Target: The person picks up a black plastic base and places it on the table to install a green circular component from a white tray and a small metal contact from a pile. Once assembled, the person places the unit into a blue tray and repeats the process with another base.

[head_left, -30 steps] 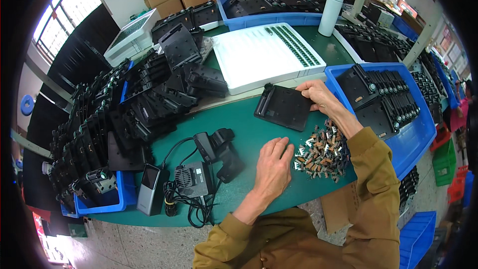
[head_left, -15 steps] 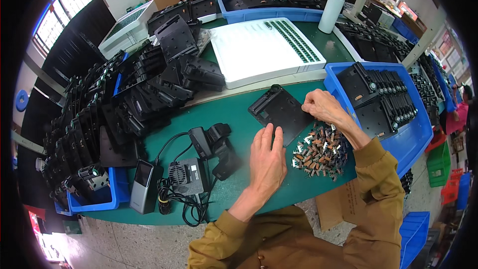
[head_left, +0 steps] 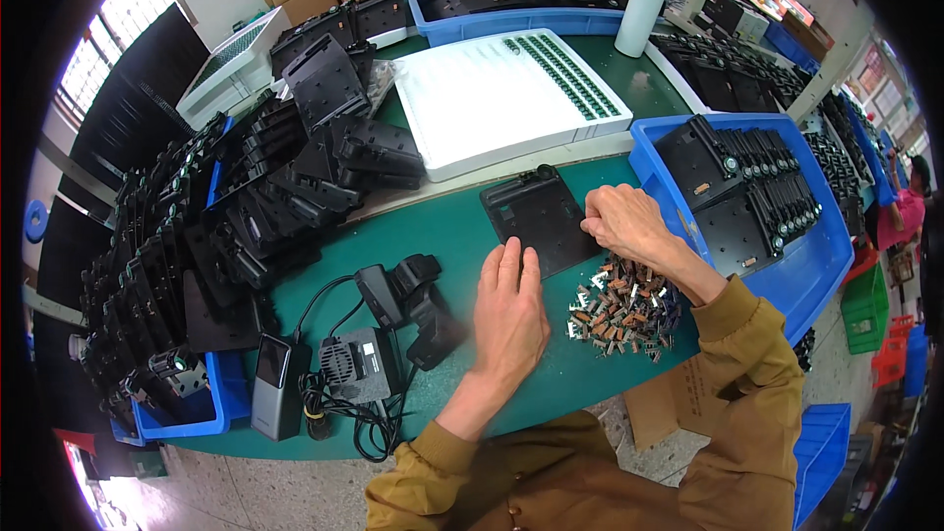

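Note:
A flat black plastic panel (head_left: pixel 539 221) with a raised cylinder along its far left edge lies on the green table in front of me. My left hand (head_left: pixel 510 310) is open, fingers stretched out, with the fingertips over the panel's near left edge. At the panel's right side is my right hand (head_left: pixel 634 226), its fingers curled into a pinch. Whatever they hold, if anything, is hidden. Just below that hand lies a loose pile of small brown, white and black parts with metal pins (head_left: pixel 626 313).
To the right, a blue tray (head_left: pixel 824 287) holds similar panels. A white foam tray (head_left: pixel 472 108) with small green parts lies behind. Black panels are stacked at left (head_left: pixel 167 265). A grey power pack (head_left: pixel 276 388) and cabled device (head_left: pixel 362 364) stand nearer; a white bottle (head_left: pixel 644 12) is at back.
The whole view has shifted slightly. My right hand has come a little nearer along the panel's right side, still pinched. The left hand stays open at the near left edge.

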`<state>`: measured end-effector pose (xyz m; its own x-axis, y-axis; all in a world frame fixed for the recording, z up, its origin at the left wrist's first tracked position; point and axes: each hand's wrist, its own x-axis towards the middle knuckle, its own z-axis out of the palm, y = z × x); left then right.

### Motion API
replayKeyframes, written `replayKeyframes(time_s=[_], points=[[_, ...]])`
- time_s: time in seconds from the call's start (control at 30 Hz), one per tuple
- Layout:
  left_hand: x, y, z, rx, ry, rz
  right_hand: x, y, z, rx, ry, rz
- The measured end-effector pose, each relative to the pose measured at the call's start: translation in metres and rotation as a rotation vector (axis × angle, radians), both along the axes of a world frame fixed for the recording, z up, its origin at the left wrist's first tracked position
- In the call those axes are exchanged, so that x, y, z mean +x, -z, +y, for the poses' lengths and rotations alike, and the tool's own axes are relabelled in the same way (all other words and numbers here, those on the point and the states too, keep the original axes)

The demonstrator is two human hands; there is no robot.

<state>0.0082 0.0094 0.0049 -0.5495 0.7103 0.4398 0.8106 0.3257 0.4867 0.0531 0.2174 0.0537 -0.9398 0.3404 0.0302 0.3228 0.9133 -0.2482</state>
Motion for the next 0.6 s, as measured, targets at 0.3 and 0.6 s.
replayKeyframes(time_s=[0.3,0.6], points=[[0.002,-0.004,-0.003,-0.018,-0.045,-0.007,-0.067,-0.058,0.025,-0.037,-0.042,0.099],[0.003,-0.006,-0.001,0.000,-0.065,-0.024,-0.194,-0.016,0.108,-0.201,0.170,0.483]])
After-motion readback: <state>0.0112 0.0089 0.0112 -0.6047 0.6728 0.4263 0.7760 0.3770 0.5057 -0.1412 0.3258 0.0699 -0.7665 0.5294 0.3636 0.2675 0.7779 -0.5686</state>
